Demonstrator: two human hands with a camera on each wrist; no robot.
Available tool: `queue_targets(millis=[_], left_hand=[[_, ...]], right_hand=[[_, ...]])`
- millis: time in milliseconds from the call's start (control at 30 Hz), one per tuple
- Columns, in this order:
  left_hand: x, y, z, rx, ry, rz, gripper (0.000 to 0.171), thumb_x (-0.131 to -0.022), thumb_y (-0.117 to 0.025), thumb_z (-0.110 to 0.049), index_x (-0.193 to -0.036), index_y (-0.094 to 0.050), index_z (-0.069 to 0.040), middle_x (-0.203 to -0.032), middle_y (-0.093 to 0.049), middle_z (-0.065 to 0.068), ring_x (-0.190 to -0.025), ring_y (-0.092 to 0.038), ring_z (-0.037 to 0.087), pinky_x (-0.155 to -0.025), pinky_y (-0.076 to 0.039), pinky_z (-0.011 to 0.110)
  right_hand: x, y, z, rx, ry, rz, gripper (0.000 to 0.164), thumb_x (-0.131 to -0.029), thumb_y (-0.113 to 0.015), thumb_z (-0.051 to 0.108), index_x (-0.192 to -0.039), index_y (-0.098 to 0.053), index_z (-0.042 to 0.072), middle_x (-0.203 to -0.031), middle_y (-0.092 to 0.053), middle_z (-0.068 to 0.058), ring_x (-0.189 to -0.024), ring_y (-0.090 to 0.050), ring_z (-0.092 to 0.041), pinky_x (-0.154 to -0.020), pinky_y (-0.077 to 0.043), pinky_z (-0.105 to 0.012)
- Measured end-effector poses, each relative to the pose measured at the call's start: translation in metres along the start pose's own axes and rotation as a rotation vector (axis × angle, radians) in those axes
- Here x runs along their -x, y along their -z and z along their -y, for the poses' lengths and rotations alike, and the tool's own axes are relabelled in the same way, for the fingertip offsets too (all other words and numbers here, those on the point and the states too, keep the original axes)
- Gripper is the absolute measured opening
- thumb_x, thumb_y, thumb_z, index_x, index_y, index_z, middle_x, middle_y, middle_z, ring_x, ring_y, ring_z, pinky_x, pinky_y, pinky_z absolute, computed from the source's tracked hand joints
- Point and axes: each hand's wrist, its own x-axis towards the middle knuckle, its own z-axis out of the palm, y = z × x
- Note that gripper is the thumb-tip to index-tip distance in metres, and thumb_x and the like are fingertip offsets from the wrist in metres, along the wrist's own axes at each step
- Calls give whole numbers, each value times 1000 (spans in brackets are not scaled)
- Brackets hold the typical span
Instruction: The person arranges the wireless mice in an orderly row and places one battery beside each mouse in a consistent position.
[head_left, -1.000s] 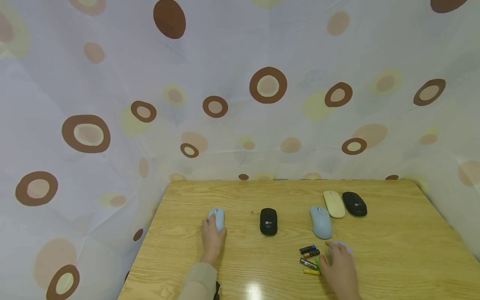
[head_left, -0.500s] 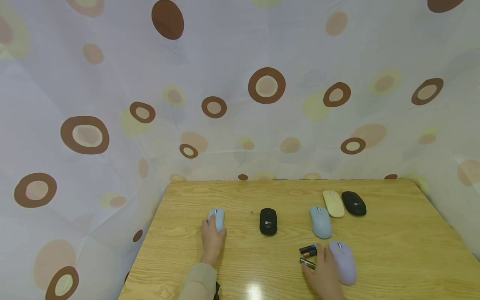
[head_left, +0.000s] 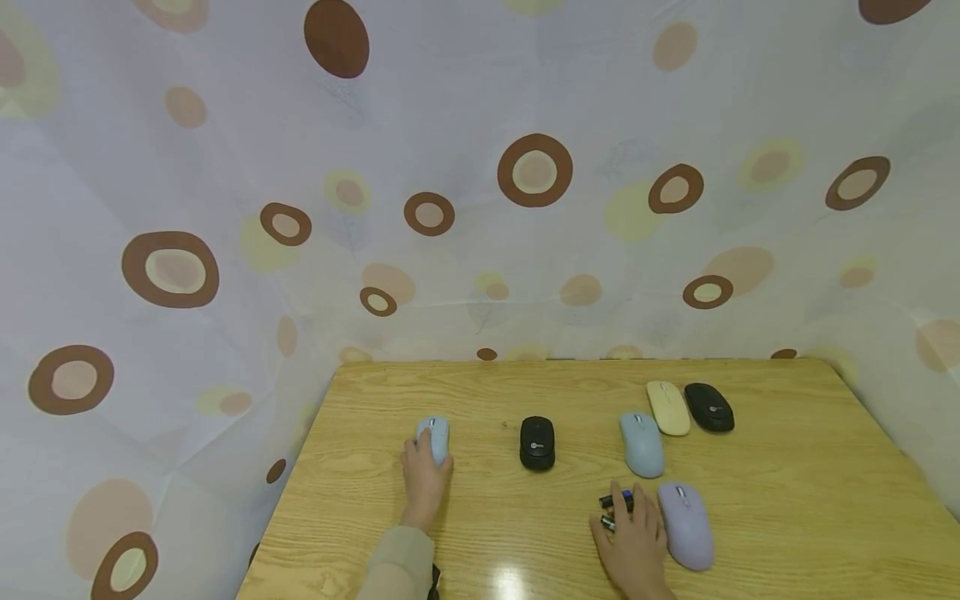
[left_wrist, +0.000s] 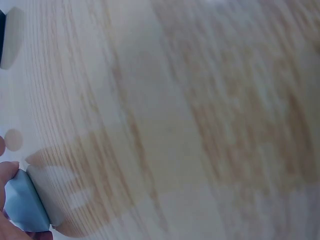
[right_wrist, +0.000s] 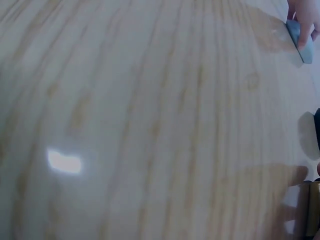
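Observation:
My left hand point(head_left: 426, 481) holds a light blue computer mouse point(head_left: 441, 433) on the left of the table, thumb and fingers at its sides; the left wrist view catches the same mouse point(left_wrist: 26, 205) at its lower left corner. At the front right, my right hand point(head_left: 636, 546) lies over a small group of batteries, fingers spread. A dark battery with a blue end point(head_left: 627, 498) and a dark-and-silver battery point(head_left: 608, 523) peek out between thumb and fingers. The palm hides the others. A black-and-gold battery point(right_wrist: 313, 207) shows at the right wrist view's edge.
A lilac mouse point(head_left: 687, 527) lies just right of my right hand. Beyond it are a second light blue mouse point(head_left: 642, 445), a cream mouse point(head_left: 668, 408) and a black mouse point(head_left: 709, 407). Another black mouse point(head_left: 537, 443) sits mid-table. A patterned curtain point(head_left: 480, 250) rises behind the table.
My right hand has moved left from over the lilac mouse onto the batteries, uncovering that mouse and covering the yellow and green pieces. The left hand has stayed put.

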Motion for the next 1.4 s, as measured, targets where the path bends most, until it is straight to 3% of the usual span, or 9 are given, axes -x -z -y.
queue_targets(millis=[433, 667, 1100, 1400], left_hand=[[2, -1, 0, -16, 6, -14, 60, -78, -71, -13, -129, -44, -1, -112, -43, 23, -90, -45, 31, -72, -44, 43], [1, -2, 1, -17, 10, -12, 59, -78, -70, -13, -130, -44, -1, -115, -42, 24, -96, -45, 35, -75, -44, 46], [0, -2, 0, -27, 18, -6, 59, -78, -71, -12, -129, -44, -1, -117, -41, 25, -101, -44, 38, -78, -44, 47], [-1, -2, 0, -17, 22, -1, 59, -78, -70, -13, -130, -44, -1, -118, -41, 26, -102, -44, 39, -80, -43, 49]], right_hand=[[-7, -10, 1, 55, 82, -82, 46, -95, -44, 31, -131, -43, 2, -136, -25, -29, -124, -20, -47, -89, -22, -68], [-24, -17, 6, 59, 133, -154, 41, -93, -49, 28, -126, -48, 4, -133, -31, -27, -123, -27, -45, -88, -27, -65], [-58, -20, 13, 27, 171, -199, 37, -92, -51, 27, -122, -51, 7, -131, -35, -25, -121, -30, -42, -86, -30, -60], [-76, -21, 13, 62, 187, -188, 37, -92, -50, 27, -123, -49, 7, -131, -34, -25, -121, -29, -42, -86, -29, -60]])
